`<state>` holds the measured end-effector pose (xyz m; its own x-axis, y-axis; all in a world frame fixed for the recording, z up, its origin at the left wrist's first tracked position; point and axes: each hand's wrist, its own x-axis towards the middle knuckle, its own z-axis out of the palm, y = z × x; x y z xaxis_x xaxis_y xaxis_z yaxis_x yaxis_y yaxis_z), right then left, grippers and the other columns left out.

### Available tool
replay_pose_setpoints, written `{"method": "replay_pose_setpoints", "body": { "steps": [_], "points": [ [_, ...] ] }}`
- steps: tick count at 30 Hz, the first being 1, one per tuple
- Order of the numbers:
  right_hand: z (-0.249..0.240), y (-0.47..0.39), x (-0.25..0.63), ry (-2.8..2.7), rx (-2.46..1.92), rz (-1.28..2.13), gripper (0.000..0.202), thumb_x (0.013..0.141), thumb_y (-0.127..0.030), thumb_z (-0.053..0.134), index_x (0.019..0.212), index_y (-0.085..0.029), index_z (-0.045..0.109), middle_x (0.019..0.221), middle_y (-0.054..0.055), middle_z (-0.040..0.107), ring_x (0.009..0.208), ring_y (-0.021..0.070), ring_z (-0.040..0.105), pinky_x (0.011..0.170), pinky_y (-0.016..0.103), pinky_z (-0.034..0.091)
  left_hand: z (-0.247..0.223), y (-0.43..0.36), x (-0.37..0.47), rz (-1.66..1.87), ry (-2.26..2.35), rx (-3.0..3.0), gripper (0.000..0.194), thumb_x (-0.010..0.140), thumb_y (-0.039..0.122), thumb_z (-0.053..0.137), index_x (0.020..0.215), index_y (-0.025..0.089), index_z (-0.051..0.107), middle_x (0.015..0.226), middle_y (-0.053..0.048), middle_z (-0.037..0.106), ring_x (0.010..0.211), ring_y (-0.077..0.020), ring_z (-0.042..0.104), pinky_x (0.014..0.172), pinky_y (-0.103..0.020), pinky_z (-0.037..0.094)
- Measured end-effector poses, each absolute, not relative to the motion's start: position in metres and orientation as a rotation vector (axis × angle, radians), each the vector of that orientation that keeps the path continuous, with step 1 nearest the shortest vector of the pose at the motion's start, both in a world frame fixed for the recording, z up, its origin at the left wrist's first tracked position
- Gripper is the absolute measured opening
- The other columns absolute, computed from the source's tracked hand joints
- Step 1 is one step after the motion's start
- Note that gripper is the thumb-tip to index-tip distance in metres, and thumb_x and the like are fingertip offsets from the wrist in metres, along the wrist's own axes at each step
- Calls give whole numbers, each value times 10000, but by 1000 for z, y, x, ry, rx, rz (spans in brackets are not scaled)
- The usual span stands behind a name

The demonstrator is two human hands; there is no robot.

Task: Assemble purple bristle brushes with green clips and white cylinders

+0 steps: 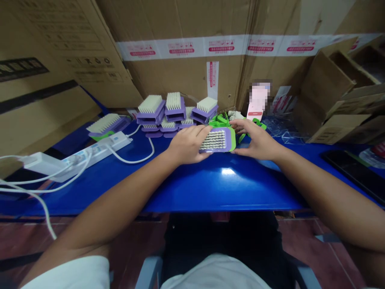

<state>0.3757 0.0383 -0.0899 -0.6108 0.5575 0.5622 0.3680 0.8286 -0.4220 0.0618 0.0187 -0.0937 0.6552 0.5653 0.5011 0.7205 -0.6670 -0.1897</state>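
A purple brush with pale bristles and a green end (214,140) is in my left hand (189,145), bristles facing me, above the blue table. Fingers of that hand wrap over its left end. My right hand (258,140) is at the brush's green end, its thumb and fingers apart in a loose curve. Behind the brush lie green plastic parts (220,120) and small white pieces (236,115). Stacked purple brushes (151,111) with white bristles stand at the back left of my hands. Another brush with a green part (105,123) lies farther left.
On the left of the blue table (192,188) are a white power strip (90,154) and white cables. A lit phone (258,102) leans at the back. A dark phone (356,170) lies at right, near open cardboard boxes (327,90). Large cardboard (180,76) stands behind.
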Motion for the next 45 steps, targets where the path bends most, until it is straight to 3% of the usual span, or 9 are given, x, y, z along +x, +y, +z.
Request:
{"method": "replay_pose_setpoints", "body": {
  "steps": [45],
  "points": [
    [-90,38,375,-2296,-648,315,871,800,-316,953,1583,-292,572,1510,151,701,1212,378,761,1054,614,669,-93,19,62,-591,-981,-2498,772,959,524,730,1574,94,549,1438,-243,747,1247,-395,772,1025,-498,631]
  ]
}}
